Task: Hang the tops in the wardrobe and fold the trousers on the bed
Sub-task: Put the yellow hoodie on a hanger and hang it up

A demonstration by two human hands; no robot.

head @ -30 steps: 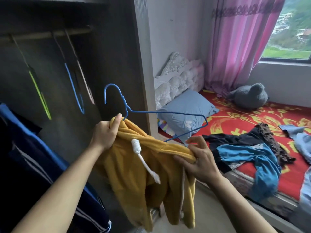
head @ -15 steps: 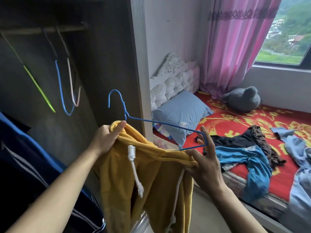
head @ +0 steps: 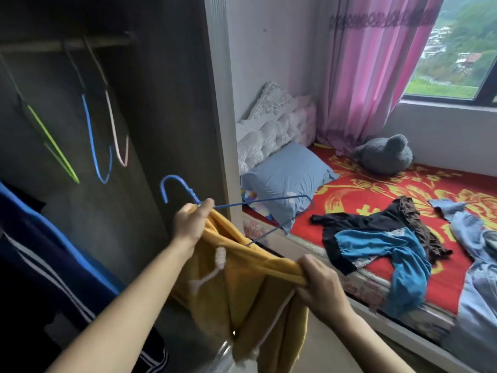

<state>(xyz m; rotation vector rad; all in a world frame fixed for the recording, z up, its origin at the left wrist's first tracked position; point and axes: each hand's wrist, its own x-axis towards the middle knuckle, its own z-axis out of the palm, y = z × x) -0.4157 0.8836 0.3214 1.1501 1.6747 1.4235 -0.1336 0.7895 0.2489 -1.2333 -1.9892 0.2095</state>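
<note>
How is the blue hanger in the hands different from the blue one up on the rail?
The held hanger is gripped by the left hand, tilted, with one end inside the yellow top. The rail hanger hangs from the rail with nothing on it. The held one sits low at the wardrobe's front; the rail one hangs high inside, between a green hanger and a pink hanger. Both are thin blue wire.

A grey plush toy (head: 383, 154) sits near the pink curtain (head: 371, 65); a pale blue pillow (head: 285, 179) leans against the white tufted headboard (head: 271, 127).
</note>
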